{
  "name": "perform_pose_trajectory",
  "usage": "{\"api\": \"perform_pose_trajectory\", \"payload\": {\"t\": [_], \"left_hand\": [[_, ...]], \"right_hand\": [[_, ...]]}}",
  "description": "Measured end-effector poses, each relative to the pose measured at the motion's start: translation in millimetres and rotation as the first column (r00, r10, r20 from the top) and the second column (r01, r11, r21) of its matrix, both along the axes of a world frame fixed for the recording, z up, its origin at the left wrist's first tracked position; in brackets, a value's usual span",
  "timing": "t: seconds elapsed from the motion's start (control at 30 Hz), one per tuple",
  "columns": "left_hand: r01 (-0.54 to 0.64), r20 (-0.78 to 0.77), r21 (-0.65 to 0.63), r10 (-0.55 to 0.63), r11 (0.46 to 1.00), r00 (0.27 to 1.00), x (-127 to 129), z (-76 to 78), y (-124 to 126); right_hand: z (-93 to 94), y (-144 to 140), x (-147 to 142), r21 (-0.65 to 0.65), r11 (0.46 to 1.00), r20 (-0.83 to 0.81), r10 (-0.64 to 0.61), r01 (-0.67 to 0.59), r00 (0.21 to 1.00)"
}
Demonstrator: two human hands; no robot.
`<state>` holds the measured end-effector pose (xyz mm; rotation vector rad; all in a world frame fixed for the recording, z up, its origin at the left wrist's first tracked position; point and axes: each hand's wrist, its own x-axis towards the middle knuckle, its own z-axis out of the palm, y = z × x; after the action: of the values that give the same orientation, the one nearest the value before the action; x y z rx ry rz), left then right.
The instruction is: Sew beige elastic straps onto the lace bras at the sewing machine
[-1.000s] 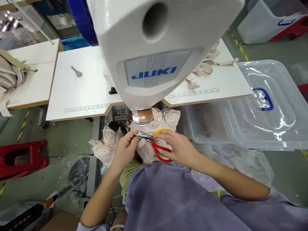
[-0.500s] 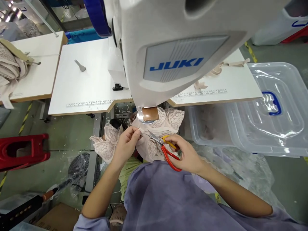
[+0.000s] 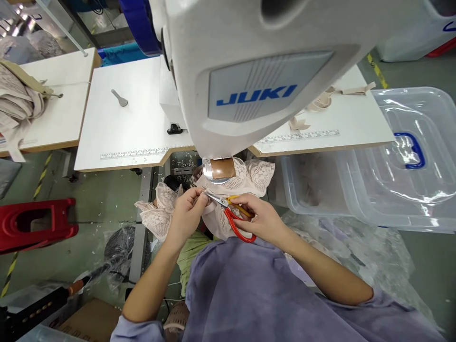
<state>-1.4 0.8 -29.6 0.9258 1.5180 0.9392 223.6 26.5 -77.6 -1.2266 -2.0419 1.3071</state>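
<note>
My left hand (image 3: 185, 214) pinches an edge of a pale pink lace garment (image 3: 245, 178) just below the white JUKI sewing machine head (image 3: 249, 80). My right hand (image 3: 261, 219) grips scissors (image 3: 231, 217) with one red and one yellow handle. The blade tips reach the spot pinched by my left fingers. The lace hangs down in front of my lap, and another fold of it (image 3: 156, 216) droops to the left of my left hand.
The white sewing table (image 3: 117, 128) carries a printed ruler, a small grey tool (image 3: 119, 98) and beige strap pieces (image 3: 320, 102). A clear plastic bin (image 3: 313, 185) and its lid (image 3: 406, 156) stand right. A red stool (image 3: 32, 225) lies left. Folded fabric (image 3: 16, 102) sits far left.
The scissors swung back up from a lowered position, and their tips now meet the lace at my left fingers. My view shifted slightly.
</note>
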Motion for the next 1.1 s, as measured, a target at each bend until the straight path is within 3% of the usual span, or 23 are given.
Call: {"api": "perform_pose_trajectory", "payload": {"t": [0.2,0.33,0.43,0.53,0.6,0.67,0.73,0.77,0.8,0.87,0.9,0.97,1.03,1.1], "left_hand": [[-0.068,0.066,0.044,0.065,0.997,0.996,2,-8.0,1],[-0.117,0.060,0.093,0.111,0.989,0.992,-3,-10.0,0],[-0.071,-0.171,0.183,0.103,0.981,0.980,-9,-11.0,-2],[0.066,-0.483,0.232,0.056,0.971,0.874,-13,-11.6,-3],[0.126,-0.564,0.218,0.020,0.968,0.826,-17,-9.4,0],[0.149,-0.551,0.164,-0.035,0.975,0.834,-23,-4.2,4],[0.169,-0.424,0.051,-0.132,0.984,0.896,-32,2.8,9],[0.194,-0.315,-0.016,-0.189,0.981,0.930,-37,6.1,11],[0.231,-0.202,-0.074,-0.241,0.970,0.949,-40,8.9,12],[0.317,-0.082,-0.136,-0.330,0.938,0.940,-42,11.9,14],[0.344,-0.123,-0.139,-0.361,0.929,0.924,-39,12.2,15],[0.366,-0.364,-0.066,-0.364,0.928,0.857,-27,11.0,15],[0.404,-0.579,0.088,-0.283,0.911,0.764,-9,9.3,13],[0.459,-0.646,0.214,-0.228,0.862,0.729,11,8.8,12]], "right_hand": [[1.5,-2,11,-0.074,0.996,0.036,-0.055,0.058,0.998],[3.8,13,37,-0.026,0.997,0.152,-0.070,0.075,0.986],[4.5,54,61,0.134,0.988,0.309,-0.118,0.080,0.944],[5.2,119,77,0.319,0.938,0.446,-0.271,0.132,0.853],[8.5,158,82,0.413,0.907,0.512,-0.307,0.083,0.802],[15.0,178,80,0.513,0.858,0.501,-0.312,0.013,0.807],[23.1,169,69,0.588,0.807,0.365,-0.322,0.052,0.873],[26.6,154,60,0.583,0.807,0.266,-0.298,0.093,0.917],[29.1,135,51,0.528,0.842,0.182,-0.235,0.106,0.955],[29.7,90,32,0.312,0.945,0.062,0.081,-0.097,0.995],[27.8,69,23,0.211,0.950,0.029,0.229,-0.230,0.973],[21.3,38,9,0.105,0.925,0.012,0.365,-0.365,0.931],[14.9,24,0,0.057,0.935,0.023,0.350,-0.351,0.936],[12.3,22,-4,0.015,0.960,-0.067,0.279,-0.279,0.958]]}}
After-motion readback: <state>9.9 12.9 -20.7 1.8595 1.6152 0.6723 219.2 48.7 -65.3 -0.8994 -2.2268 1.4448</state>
